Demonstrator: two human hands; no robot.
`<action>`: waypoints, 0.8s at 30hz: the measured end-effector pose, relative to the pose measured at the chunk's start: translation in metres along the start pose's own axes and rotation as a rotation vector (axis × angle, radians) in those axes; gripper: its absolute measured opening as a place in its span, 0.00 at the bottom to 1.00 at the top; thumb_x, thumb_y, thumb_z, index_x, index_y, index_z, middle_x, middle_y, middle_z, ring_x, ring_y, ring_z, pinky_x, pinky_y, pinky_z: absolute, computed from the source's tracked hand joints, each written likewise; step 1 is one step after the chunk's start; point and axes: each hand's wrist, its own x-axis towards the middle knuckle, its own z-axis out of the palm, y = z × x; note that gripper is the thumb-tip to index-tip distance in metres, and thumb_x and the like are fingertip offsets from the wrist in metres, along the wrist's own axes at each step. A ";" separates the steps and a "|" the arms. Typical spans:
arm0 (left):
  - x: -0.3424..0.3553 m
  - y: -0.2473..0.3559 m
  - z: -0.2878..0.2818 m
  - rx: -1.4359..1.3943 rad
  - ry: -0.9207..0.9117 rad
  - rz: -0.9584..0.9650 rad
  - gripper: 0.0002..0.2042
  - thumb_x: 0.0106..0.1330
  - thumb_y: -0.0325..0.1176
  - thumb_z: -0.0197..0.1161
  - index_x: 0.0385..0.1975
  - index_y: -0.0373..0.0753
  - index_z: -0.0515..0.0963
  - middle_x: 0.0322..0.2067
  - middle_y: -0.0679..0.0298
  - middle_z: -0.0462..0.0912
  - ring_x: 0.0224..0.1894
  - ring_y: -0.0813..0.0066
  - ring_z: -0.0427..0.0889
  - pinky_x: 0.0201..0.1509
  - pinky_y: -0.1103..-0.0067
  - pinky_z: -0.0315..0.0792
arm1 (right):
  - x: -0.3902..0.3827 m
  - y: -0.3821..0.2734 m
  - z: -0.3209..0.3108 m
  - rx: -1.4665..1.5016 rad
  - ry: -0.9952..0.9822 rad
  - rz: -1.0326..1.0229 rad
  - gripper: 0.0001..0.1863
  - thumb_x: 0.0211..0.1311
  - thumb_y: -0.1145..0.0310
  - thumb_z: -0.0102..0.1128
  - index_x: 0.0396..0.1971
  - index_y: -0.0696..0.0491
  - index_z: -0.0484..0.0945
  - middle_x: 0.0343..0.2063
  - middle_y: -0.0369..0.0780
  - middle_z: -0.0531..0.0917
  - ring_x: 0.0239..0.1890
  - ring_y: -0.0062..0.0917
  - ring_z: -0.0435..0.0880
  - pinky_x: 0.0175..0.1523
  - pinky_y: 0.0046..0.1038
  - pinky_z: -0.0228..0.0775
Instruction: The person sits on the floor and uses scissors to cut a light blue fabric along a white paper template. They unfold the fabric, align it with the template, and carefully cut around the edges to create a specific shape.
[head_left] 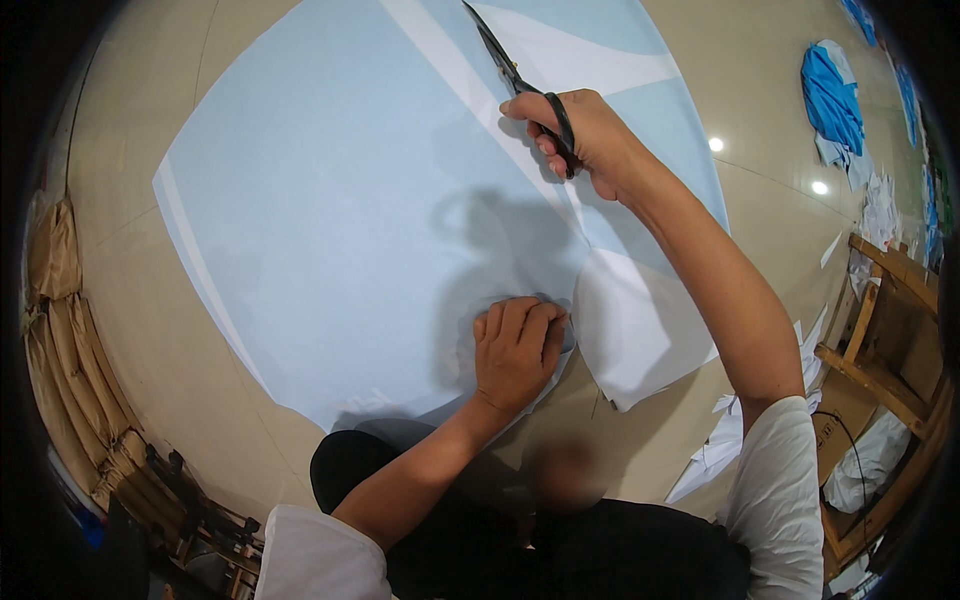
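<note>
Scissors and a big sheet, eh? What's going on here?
Someone is holding black scissors in the right hand, over a pale blue and white sheet spread on the floor. The left hand is at the sheet's near edge, fingers curled; whether they pinch it is hard to tell.

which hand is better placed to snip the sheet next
The right hand, most likely: it holds the scissors over the sheet. The left hand, at the sheet's near edge, shows no tool and seems better suited to steadying.
</note>
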 end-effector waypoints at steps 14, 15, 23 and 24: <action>-0.001 0.000 0.001 -0.005 0.005 0.006 0.09 0.62 0.30 0.76 0.41 0.46 0.86 0.42 0.67 0.81 0.47 0.62 0.80 0.52 0.65 0.66 | 0.007 -0.012 0.003 -0.027 -0.012 -0.015 0.18 0.57 0.56 0.74 0.19 0.49 0.75 0.13 0.30 0.71 0.14 0.14 0.67 0.21 0.20 0.57; -0.001 0.001 0.001 -0.005 0.002 0.004 0.09 0.62 0.30 0.76 0.41 0.46 0.86 0.42 0.67 0.81 0.47 0.62 0.80 0.52 0.65 0.66 | 0.010 -0.012 0.004 -0.022 -0.007 -0.019 0.18 0.57 0.56 0.74 0.19 0.49 0.75 0.14 0.30 0.71 0.14 0.15 0.67 0.21 0.20 0.57; -0.002 0.000 0.002 -0.003 0.004 -0.003 0.09 0.62 0.30 0.76 0.40 0.46 0.85 0.41 0.67 0.81 0.46 0.62 0.80 0.51 0.66 0.66 | 0.025 -0.009 0.003 -0.040 -0.021 -0.025 0.20 0.59 0.51 0.74 0.21 0.48 0.76 0.14 0.28 0.72 0.13 0.14 0.68 0.22 0.21 0.59; -0.001 0.000 0.002 -0.005 0.001 -0.002 0.09 0.62 0.30 0.76 0.40 0.46 0.85 0.41 0.67 0.81 0.46 0.62 0.80 0.51 0.66 0.66 | 0.026 -0.008 0.003 -0.051 -0.026 -0.034 0.20 0.60 0.51 0.74 0.21 0.48 0.76 0.14 0.28 0.72 0.13 0.14 0.69 0.22 0.21 0.59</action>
